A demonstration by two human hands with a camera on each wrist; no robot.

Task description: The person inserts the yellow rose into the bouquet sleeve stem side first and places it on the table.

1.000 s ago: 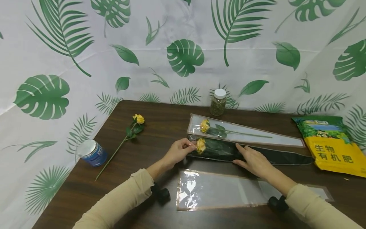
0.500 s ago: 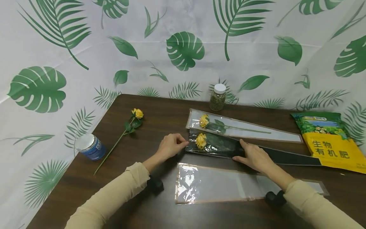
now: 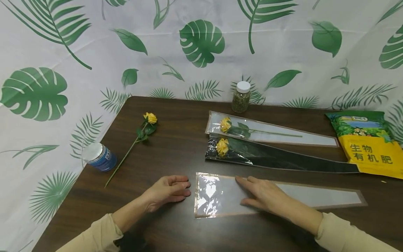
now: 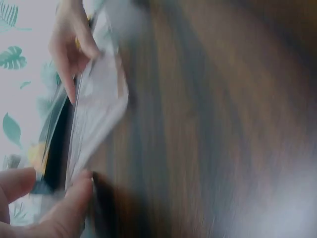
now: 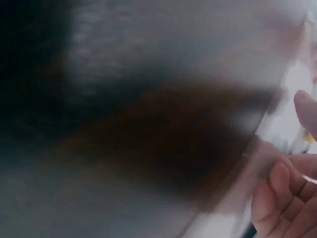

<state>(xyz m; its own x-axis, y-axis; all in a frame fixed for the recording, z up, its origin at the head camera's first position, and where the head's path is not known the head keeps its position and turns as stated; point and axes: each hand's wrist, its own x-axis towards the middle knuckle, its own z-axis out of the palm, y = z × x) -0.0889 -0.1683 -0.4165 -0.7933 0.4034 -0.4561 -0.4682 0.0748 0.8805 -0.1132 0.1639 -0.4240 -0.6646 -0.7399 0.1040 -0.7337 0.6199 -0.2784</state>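
Observation:
An empty clear-and-white flower sleeve (image 3: 217,196) lies near the front, its wide end to the left. Over its middle my right hand (image 3: 270,199) rests with fingers and thumb stretched apart. My left hand (image 3: 168,192) hovers just left of the wide end, fingers loosely bent and holding nothing; in the left wrist view its fingertips overlap the sleeve (image 4: 99,94). Behind lies a black-backed sleeve (image 3: 283,157) with a yellow rose (image 3: 222,147) inside. Farther back, a white sleeve (image 3: 315,140) holds another yellow rose (image 3: 225,124). The right wrist view is blurred.
A loose yellow rose (image 3: 150,118) lies at the left, stem toward the front. Beside it a blue can (image 3: 102,159) stands by the table edge. At the back is a white-lidded jar (image 3: 241,98); a yellow and green fertilizer bag (image 3: 371,150) lies at the right.
Both hands have left the black sleeve with its rose and moved forward toward me, to the empty sleeve. The left hand's pinch at the black sleeve's edge has loosened. The view has tilted down slightly.

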